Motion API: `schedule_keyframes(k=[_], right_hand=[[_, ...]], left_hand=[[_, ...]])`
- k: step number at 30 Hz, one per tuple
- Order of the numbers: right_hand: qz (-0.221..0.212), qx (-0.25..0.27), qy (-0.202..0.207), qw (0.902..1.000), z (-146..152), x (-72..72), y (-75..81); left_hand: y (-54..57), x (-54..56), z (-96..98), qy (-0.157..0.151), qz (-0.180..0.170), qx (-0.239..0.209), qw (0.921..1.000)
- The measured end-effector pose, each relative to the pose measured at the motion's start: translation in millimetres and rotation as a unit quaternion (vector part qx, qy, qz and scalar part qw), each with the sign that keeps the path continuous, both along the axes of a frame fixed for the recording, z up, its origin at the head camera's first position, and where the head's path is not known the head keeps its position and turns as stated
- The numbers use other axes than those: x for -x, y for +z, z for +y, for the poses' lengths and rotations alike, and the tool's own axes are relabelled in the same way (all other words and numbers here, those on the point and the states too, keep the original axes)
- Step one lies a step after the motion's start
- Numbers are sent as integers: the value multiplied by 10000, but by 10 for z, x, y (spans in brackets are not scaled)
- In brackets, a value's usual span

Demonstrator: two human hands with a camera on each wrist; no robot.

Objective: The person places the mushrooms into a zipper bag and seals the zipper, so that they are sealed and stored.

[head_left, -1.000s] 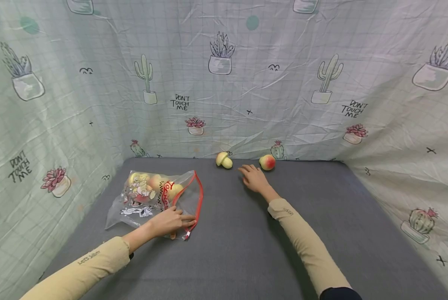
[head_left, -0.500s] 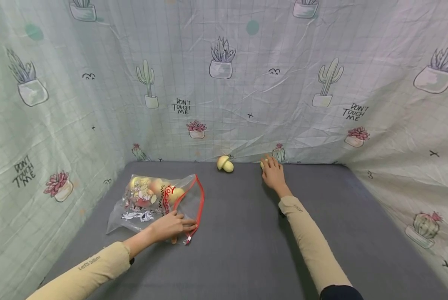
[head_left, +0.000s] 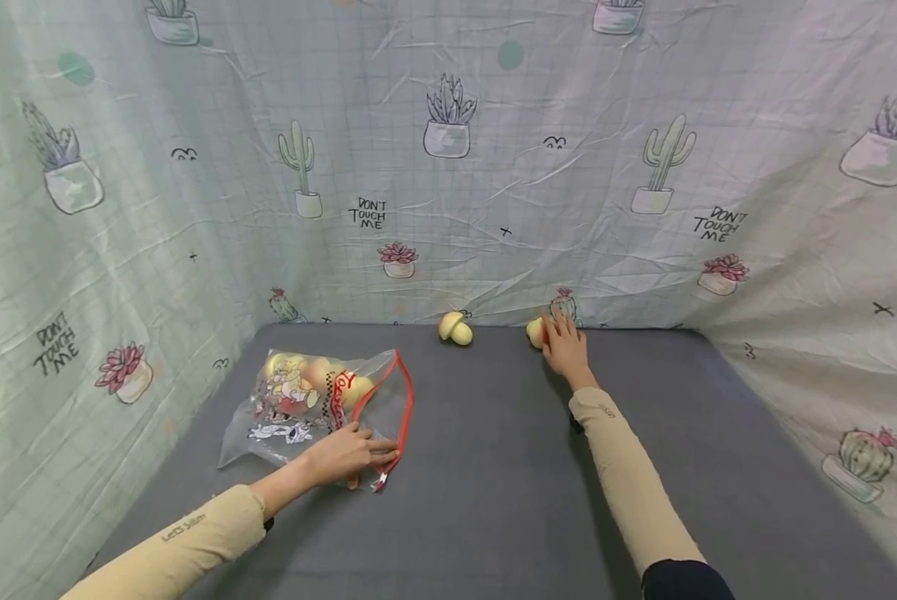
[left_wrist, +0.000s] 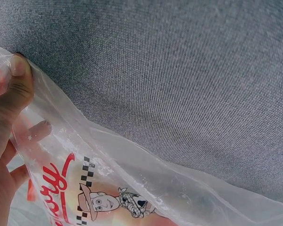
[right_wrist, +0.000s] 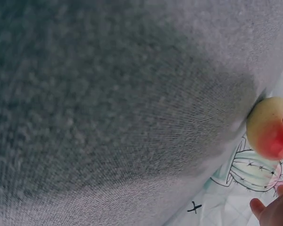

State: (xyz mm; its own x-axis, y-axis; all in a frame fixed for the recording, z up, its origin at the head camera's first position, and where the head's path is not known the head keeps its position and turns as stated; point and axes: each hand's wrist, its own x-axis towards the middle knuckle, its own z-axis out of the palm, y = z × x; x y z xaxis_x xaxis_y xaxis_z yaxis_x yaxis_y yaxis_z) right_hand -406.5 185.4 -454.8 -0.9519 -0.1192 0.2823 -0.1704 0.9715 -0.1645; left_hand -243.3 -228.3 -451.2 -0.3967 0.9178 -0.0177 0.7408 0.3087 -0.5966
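My left hand (head_left: 343,454) holds the mouth of a clear plastic zip bag (head_left: 276,448) with a red zipper. In the left wrist view the thumb lies on the outside of the film, and fingertips show through it; a cartoon cowboy and red lettering are printed on the bag (left_wrist: 104,136). Several yellow and reddish round fruits lie inside it. Far back on the right, my right hand (head_left: 566,350) is at a yellow-and-red peach (head_left: 534,333), fingers extended along its right side. In the right wrist view a digit overlaps the edge of the peach (right_wrist: 269,127), with other fingertips apart from it.
A yellow mushroom-shaped piece (head_left: 455,328) lies at the back edge of the grey table (head_left: 478,483), left of the peach. Behind and on both sides hangs a cactus-print curtain (head_left: 493,167), which meets the table's back edge close to the peach.
My right hand has reached right and back to the peach, covering most of it, then shifted slightly further right so its yellow side shows. My left hand has stayed on the bag.
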Motion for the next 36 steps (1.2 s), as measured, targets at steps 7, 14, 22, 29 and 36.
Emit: schedule_keyframes(k=[7,14,22,29,36], right_hand=[[-254,-171,-53,9995,44,24,-28],[-459,-252,9,9986,31,46,-37],[99,-54,84,9999,-33,20,-78],[438,245,191,9986,-36,-18,-120],[373,27,194,9991,-29,-42,-95]], left_hand=[[19,5,13,-14,-53,-19,10000],[4,20,-3,-19,-138,-112,9998],[-14,10,-9,73,-192,-39,9998],[-25,7,-15,17,-183,-111,9998],[-12,4,-7,49,-264,-92,9996]])
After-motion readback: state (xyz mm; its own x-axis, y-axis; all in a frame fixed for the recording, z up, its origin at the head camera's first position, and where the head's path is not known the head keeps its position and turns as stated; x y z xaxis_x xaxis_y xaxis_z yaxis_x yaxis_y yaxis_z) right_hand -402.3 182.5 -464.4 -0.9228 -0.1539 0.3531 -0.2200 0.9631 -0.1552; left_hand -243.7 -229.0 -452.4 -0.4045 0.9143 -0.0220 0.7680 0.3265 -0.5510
